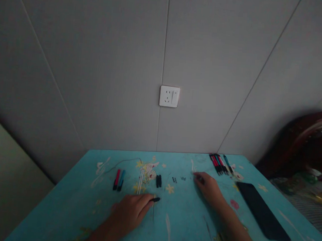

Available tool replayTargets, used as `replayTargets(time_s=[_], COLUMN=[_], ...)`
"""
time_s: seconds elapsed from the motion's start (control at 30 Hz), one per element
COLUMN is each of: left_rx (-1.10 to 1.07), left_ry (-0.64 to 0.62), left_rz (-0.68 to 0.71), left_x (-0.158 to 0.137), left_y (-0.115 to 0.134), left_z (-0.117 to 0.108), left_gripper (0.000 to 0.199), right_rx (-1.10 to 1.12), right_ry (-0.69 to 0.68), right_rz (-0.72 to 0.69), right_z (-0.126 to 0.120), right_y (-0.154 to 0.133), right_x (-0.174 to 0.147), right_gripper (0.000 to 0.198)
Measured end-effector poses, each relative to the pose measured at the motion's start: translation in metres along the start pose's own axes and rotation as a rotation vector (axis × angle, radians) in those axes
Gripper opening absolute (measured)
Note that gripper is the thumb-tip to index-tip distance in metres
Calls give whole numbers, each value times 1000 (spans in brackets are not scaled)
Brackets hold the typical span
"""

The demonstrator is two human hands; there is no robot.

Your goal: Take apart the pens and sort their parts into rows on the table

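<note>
My left hand (134, 208) is closed round a short black pen part (155, 199), whose dark end sticks out past the thumb and forefinger. Farther right, my right hand (207, 188) has its fingertips pinched together low over the table; what lies between them is too dark to make out. Between the hands are two black pen parts (159, 181), a pair of small dark pieces (174, 180) and tiny grey spring-like pieces (183, 178). Beyond my left hand lie thin white refills (140, 180). Left of these rest a pink-and-black pen barrel (116, 179) and a blue-and-black pen barrel (121, 180).
A blue flowered cloth covers the table (180, 226). Several pens (219, 164) lie in a row at the back right. Nearer is a flat black rectangular item (262, 211). The grey wall behind holds a white socket (169, 96). Dark red furniture (306, 143) stands at right.
</note>
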State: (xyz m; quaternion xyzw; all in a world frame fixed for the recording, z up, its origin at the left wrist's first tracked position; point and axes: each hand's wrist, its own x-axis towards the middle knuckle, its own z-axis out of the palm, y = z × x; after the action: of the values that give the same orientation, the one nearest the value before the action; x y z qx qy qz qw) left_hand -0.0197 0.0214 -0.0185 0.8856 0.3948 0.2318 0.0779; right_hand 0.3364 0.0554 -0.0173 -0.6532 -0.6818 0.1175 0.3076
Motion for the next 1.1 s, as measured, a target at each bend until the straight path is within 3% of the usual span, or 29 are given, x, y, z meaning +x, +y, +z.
replayTargets(time_s=[0.23,0.37,0.5,0.57,0.73,0.87,1.1], left_rx=[-14,-27,-19,3,36,49,96], left_ry=[-10,5,24,0,-77,-116,-139], left_rz=[-26,-37,2,37,60,57,32], left_x=[5,6,5,5,7,9,8], left_y=[7,12,13,13,13,13,11], left_z=[-6,-8,-4,-2,-4,-4,-2], left_gripper=[24,25,26,25,22,18,19], right_rx=[36,121,173,129,156,248,226], right_ry=[12,109,-107,-198,-329,-289,-206], right_rz=[-7,-128,-354,-400,-387,-408,-471], right_z=[-10,-12,13,30,55,55,46], right_y=[-5,-47,-105,-122,-120,-113,-121], right_x=[1,-10,-39,-50,-56,-53,-56], right_gripper=[39,30,27,26,23,17,18])
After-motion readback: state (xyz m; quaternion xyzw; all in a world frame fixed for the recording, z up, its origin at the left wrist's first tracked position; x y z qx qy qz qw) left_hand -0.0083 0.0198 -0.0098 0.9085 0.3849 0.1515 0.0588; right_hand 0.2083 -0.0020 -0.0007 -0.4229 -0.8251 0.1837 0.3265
